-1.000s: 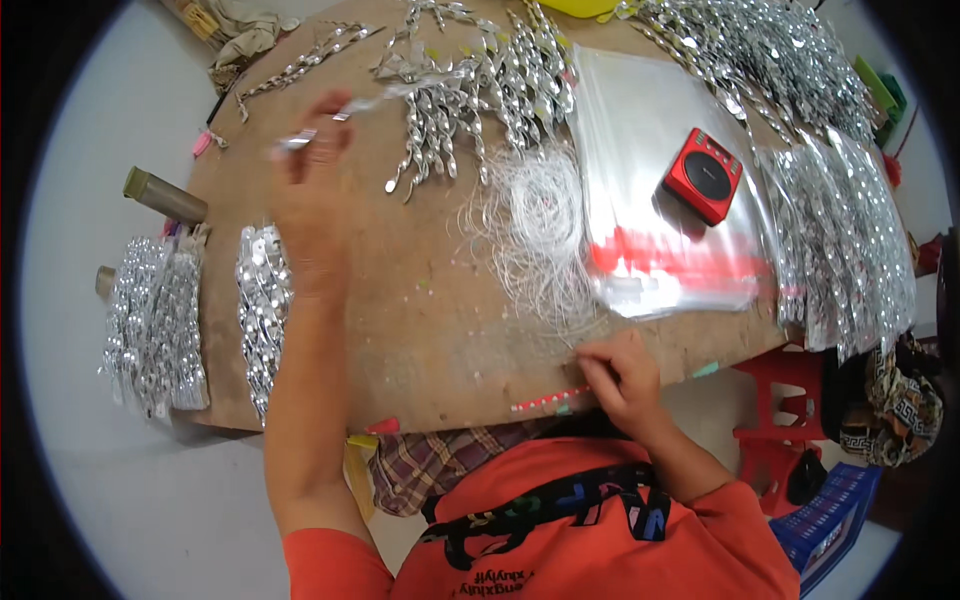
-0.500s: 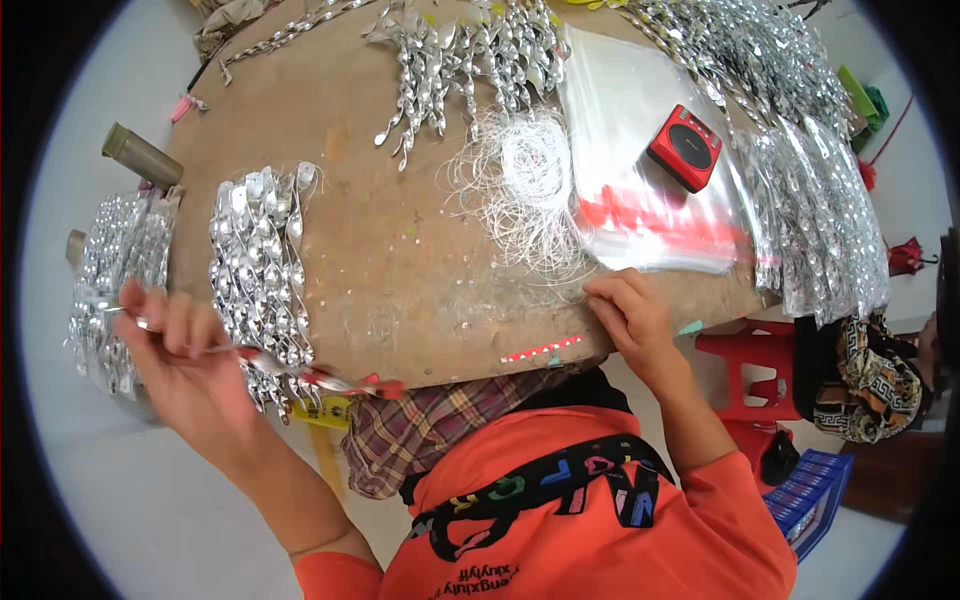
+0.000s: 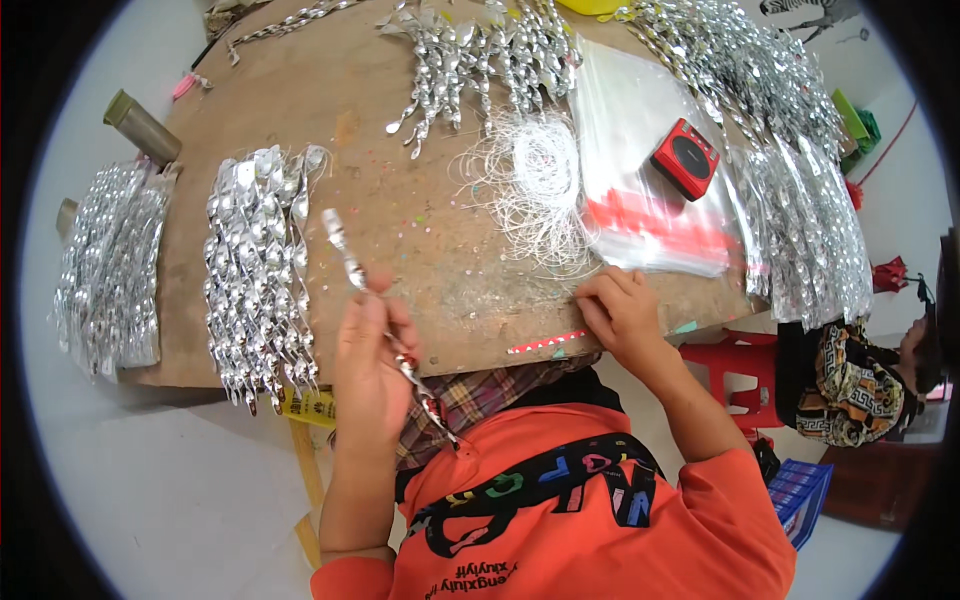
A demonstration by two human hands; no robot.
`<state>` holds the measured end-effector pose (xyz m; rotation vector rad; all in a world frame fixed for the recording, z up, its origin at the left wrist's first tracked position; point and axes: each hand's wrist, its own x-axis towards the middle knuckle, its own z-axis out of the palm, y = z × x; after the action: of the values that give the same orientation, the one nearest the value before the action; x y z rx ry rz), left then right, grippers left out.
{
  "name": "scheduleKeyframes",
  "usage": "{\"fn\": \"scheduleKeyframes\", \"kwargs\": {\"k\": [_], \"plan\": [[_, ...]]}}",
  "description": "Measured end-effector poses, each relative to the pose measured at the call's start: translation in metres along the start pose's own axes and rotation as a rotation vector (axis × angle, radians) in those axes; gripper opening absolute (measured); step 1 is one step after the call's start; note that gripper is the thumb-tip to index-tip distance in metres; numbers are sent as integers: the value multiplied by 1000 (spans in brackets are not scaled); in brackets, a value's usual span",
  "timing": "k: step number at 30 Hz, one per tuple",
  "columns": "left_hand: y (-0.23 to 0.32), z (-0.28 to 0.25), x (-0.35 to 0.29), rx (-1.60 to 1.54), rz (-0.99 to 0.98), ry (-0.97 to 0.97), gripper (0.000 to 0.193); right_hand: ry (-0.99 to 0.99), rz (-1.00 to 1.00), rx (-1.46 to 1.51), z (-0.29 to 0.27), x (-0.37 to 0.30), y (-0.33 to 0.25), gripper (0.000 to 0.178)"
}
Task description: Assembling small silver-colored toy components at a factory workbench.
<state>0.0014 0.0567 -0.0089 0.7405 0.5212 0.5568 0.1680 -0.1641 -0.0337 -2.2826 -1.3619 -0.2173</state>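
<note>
My left hand point(image 3: 372, 365) is closed round a twisted silver foil strip point(image 3: 432, 405) with reddish glints. One end of the strip rises above my fingers over the table, and the other hangs toward my shirt. At the table's near edge, my right hand point(image 3: 622, 312) has its fingers bent and pinched together. Its fingertips are beside a loose tangle of white string point(image 3: 548, 185); whatever they hold, if anything, is too small to make out. Left of my left hand, a bundle of silver foil twists point(image 3: 258, 270) lies with its lower ends over the table edge.
Clear plastic bags point(image 3: 635, 130) lie beyond my right hand, with a red radio-like box point(image 3: 686, 160) on them. Bagged silver twists point(image 3: 115, 265) are at far left, more twists point(image 3: 808, 230) at right. A red stool point(image 3: 735, 375) and a seated person point(image 3: 862, 395) are at right.
My left hand has swung right from over the left-hand bundles to in front of my body, bringing the foil strip upright. My right hand has stayed nearly in place.
</note>
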Motion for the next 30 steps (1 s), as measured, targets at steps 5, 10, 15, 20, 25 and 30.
{"fn": "scheduleKeyframes", "kwargs": {"k": [5, 10, 15, 20, 25, 30], "plan": [[-9, 8, -6, -22, -94, -23, 26, 20, 199, 540, -4, 6, -44, 17], [18, 5, 1, -377, 119, -104, 26, -537, 257, 1186, 10, 4, -90, 34], [32, -9, -8, -230, 321, -240, 35, -740, 394, 1442, 24, -3, -99, 23], [55, 20, -26, 435, 1052, 318, 37, -499, 339, 1263, 9, 6, -90, 15], [41, 51, -47, 1505, 691, -671, 46, -413, -8, 876, 7, 3, -74, 14], [0, 20, -47, 1656, 211, -739, 32, -207, -13, 680, -7, 1, -58, 9]]}}
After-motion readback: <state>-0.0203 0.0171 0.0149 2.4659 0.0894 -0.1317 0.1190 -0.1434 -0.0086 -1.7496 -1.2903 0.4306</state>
